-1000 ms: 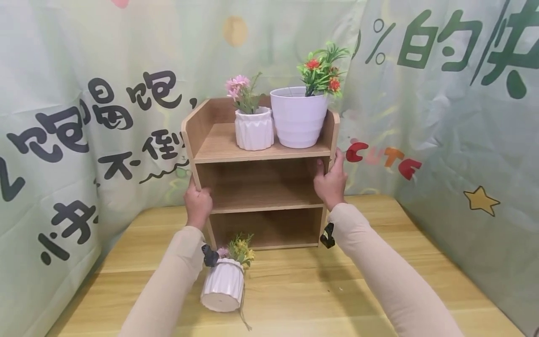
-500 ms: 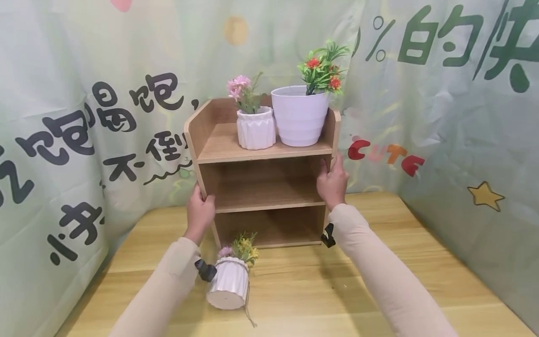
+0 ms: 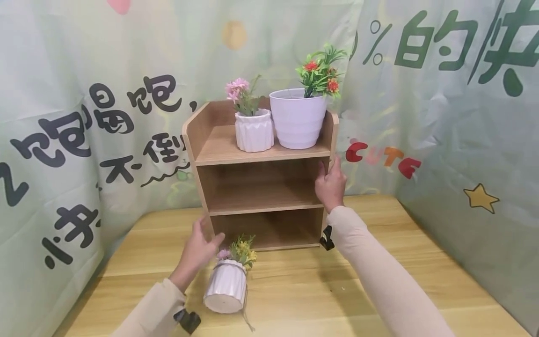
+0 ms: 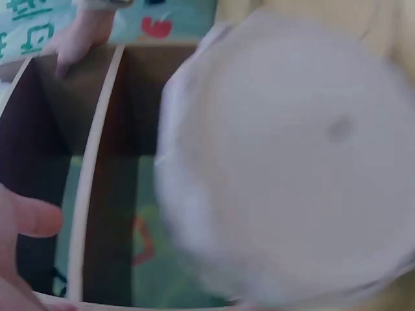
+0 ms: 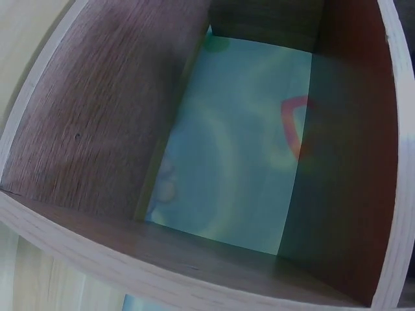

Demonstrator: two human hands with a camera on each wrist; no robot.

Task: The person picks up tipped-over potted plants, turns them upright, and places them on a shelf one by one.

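The left hand, fingers relaxed and grasping nothing, hovered beside the small white ribbed ceramic flowerpot tipped on the wooden table, probably light, stiff, breakable, best gripped around its ribbed wall, while the right hand clasped the 3-tier wooden shelf.

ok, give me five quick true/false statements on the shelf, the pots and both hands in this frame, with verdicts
1. Two pots stand on the top shelf. True: a small ribbed pot and a large white pot.
2. The fallen pot stands upright. False: it lies on its side on the table.
3. The right hand holds the shelf unit's right side panel. True.
4. The left hand grips the left panel. False: it is off the panel, beside the fallen pot.
5. The middle shelf holds a pot. False: it is bare.
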